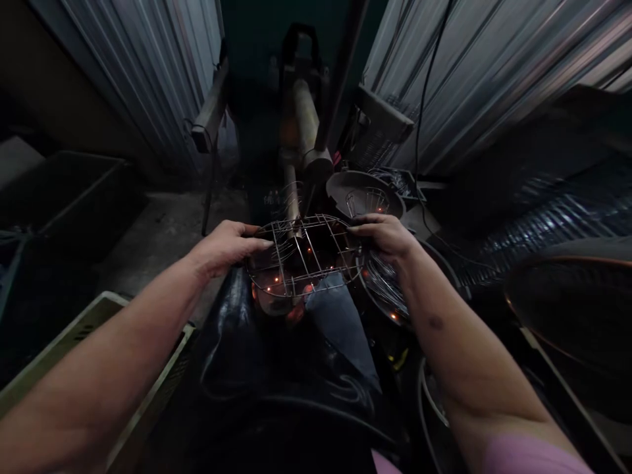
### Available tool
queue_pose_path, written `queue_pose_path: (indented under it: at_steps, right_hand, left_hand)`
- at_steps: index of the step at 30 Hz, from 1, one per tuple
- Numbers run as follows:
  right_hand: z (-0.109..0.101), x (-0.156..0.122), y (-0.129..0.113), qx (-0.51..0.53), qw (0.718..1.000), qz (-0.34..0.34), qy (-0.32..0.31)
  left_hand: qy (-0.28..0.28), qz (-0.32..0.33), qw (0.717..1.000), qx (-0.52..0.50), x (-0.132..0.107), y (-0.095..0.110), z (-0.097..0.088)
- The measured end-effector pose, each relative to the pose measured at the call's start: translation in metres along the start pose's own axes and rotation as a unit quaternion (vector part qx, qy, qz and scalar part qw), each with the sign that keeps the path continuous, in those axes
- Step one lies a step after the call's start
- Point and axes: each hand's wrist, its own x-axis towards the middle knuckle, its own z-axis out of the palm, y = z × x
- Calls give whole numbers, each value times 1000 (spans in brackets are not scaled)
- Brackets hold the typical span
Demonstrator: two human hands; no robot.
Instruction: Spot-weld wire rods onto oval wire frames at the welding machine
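Between my two hands is a wire rack [307,258], a rounded metal frame with crossing wires, held above my lap. My left hand [228,249] grips its left rim, thumb on top. The right rim is pinched by my right hand [382,234], whose fingertips are partly in shadow. Behind the rack, the rod-like end of a machine [292,191] comes close to its far edge. Small orange glowing spots show around the rack. A dark shiny apron [232,368] covers my lap below it.
Right of the rack stand a round pan [363,187] with a bent wire piece [368,199] and a bowl of wire parts [388,283]. A plastic crate [106,306] sits at lower left. A dark cable [423,112] hangs at right. Corrugated panels [153,72] line the sides.
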Motion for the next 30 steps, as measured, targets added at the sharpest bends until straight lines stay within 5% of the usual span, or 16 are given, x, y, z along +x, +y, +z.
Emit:
queue_pose_path:
  at_steps: [5, 11, 13, 23, 30]
  right_hand:
    - [8, 17, -19, -233, 969, -78, -7]
    - [24, 26, -30, -546, 831, -96, 48]
    - [27, 26, -31, -576, 810, -91, 65]
    - [21, 31, -31, -464, 881, -85, 38]
    - [14, -12, -40, -215, 973, -83, -23]
  left_hand:
    - [-38, -21, 999, 2, -8, 3, -1]
    - [23, 51, 997, 52, -8, -7, 3]
    - [18, 59, 997, 53, -7, -9, 2]
    - [-26, -14, 999, 19, -6, 5, -10]
    - [-73, -5, 995, -63, 0, -5, -22]
